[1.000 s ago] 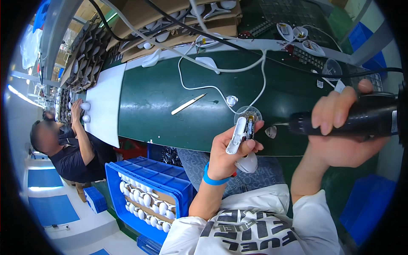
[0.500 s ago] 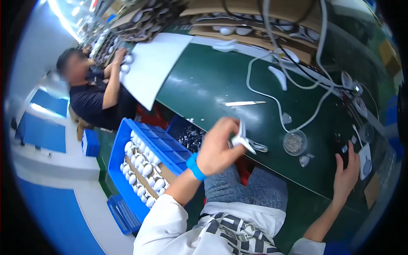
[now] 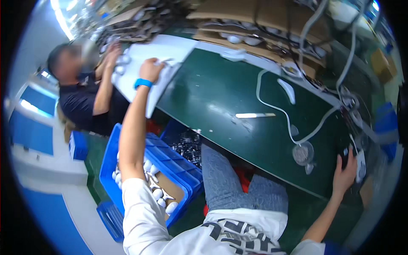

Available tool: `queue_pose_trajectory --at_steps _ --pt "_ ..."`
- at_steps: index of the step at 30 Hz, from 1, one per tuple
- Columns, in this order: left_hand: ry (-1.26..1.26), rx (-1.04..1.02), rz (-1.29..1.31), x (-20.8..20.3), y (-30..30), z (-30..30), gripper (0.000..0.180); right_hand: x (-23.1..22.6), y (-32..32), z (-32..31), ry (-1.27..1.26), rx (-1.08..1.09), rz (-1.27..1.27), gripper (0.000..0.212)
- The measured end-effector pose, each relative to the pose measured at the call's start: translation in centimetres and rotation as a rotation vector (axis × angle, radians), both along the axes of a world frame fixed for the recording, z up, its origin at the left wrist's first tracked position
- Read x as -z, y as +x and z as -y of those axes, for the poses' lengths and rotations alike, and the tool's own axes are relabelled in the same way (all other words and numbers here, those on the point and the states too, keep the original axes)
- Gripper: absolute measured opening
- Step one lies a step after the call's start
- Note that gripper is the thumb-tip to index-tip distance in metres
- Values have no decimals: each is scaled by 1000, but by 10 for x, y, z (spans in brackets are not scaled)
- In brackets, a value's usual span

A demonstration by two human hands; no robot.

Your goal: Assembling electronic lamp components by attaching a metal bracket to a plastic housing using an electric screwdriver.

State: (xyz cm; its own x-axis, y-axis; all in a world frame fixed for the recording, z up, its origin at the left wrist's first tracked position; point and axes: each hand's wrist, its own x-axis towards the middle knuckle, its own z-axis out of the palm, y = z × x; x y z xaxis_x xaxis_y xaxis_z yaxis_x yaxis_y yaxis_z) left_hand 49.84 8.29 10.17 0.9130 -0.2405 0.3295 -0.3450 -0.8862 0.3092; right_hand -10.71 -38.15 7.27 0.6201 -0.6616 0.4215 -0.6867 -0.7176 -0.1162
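From where I stand, the person's left hand (image 3: 151, 70), with a blue wristband (image 3: 143, 83), reaches out over the white sheet (image 3: 174, 44) at the left end of the dark green counter (image 3: 212, 91). Its fingers are bent beside a blurred white piece (image 3: 168, 61) lying over that sheet — whether they grip it, I cannot tell

The right hand (image 3: 346, 170) is at the counter's near right corner, thumb and fingers around a small dark object (image 3: 345, 152); how firmly they close on it I cannot tell either. A clear round dish (image 3: 302, 154) of small metal bits sits a little in from that corner. A slim pale tool (image 3: 255, 115) lies mid-counter, and a white curved shell (image 3: 287, 91) rests toward the far edge, a white cable (image 3: 272, 102) looping beside it

Below the near edge, on the left, a blue crate (image 3: 189, 180) holds white rounded parts — and past the left end a co-worker (image 3: 85, 95) in dark clothes has both hands near similar white pieces
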Motion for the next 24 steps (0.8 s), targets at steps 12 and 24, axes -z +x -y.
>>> queue_pose_trajectory --at_steps 12,24 --pt "-11 -69 254 50 2 -85 70 -42 37 -59 395 -332 131 17" --pt "-191 -487 5 87 -354 -207 48 -49 59 -31 600 -530 -432 8"
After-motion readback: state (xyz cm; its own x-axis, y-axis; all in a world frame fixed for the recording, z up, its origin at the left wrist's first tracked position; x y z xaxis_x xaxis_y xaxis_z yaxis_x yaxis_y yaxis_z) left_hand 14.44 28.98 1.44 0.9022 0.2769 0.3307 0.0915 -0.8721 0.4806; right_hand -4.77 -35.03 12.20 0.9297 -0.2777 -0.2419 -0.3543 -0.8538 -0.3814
